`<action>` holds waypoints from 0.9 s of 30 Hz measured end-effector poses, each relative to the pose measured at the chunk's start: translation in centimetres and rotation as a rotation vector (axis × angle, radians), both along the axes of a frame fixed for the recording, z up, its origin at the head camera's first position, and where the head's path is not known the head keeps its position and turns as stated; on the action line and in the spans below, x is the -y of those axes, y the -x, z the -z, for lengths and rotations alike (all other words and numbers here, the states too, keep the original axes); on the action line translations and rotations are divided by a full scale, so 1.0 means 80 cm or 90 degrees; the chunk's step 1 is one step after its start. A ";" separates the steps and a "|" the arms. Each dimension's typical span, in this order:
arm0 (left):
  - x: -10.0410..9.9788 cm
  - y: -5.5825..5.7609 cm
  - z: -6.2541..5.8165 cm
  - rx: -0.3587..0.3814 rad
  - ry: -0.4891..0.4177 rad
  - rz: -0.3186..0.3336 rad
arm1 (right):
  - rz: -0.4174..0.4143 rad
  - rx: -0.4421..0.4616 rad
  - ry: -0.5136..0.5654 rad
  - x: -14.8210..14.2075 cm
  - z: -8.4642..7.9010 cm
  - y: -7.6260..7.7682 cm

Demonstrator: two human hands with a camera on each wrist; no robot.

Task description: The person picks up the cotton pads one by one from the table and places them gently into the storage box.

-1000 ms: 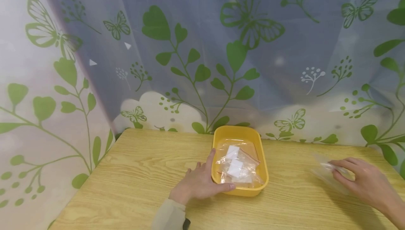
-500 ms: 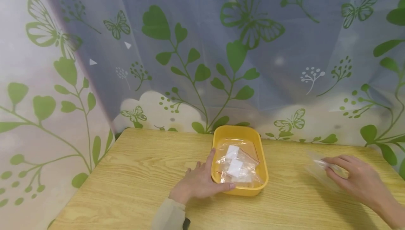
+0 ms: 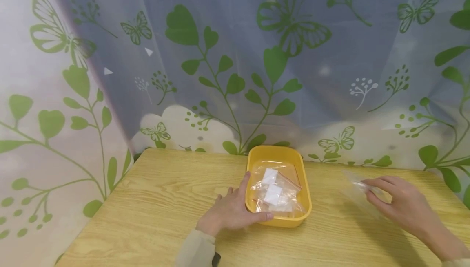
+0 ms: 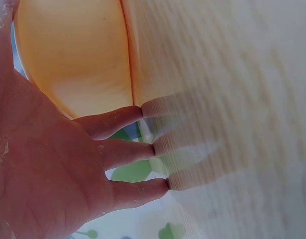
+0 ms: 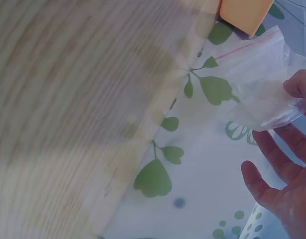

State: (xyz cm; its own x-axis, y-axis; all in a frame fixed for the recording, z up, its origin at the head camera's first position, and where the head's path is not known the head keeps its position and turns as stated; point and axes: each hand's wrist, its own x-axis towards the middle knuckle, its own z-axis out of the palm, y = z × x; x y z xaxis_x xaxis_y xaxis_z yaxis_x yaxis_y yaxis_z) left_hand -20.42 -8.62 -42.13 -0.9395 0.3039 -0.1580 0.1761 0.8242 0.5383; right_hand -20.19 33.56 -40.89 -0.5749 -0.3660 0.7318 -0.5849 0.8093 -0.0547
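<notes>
A yellow plastic bin (image 3: 307,201) stands on the table, holding several clear zip-lock bags (image 3: 291,179) with white pieces in them. At its near left corner is my left hand (image 3: 231,215), thumb on the front rim and index finger along the left side. The left wrist view shows its other fingers (image 4: 128,149) straight, tips down on the table. To the right of the bin, my right hand (image 3: 404,204) pinches a clear zip-lock bag (image 5: 255,82) between thumb and fingers, raised over the table. A red line runs along that bag's edge.
The wood-grain table (image 3: 176,189) ends at the back against a blue-white curtain (image 3: 227,63) printed with green leaves and butterflies. Another printed sheet (image 3: 55,128) hangs along the left edge. The bin's far end stands close to the curtain.
My right hand has moved left toward the bin, carrying the zip-lock bag. My left hand and the bin have stayed in place.
</notes>
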 end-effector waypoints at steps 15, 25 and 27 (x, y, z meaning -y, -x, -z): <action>0.000 0.000 0.000 0.005 0.000 0.002 | -0.009 -0.011 0.022 0.027 -0.009 0.006; 0.000 0.000 0.000 0.006 0.003 0.005 | -0.042 -0.016 0.036 0.048 -0.021 0.009; 0.001 0.000 0.000 0.007 0.001 0.005 | -0.049 -0.016 0.036 0.053 -0.024 0.010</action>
State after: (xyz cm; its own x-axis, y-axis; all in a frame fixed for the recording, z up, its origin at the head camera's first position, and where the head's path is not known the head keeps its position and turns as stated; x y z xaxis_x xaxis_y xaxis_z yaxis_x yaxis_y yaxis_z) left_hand -20.39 -8.66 -42.13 -0.9353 0.3115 -0.1680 0.1774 0.8232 0.5393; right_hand -21.01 29.33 -38.99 -0.5274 -0.3656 0.7669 -0.6469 0.7580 -0.0835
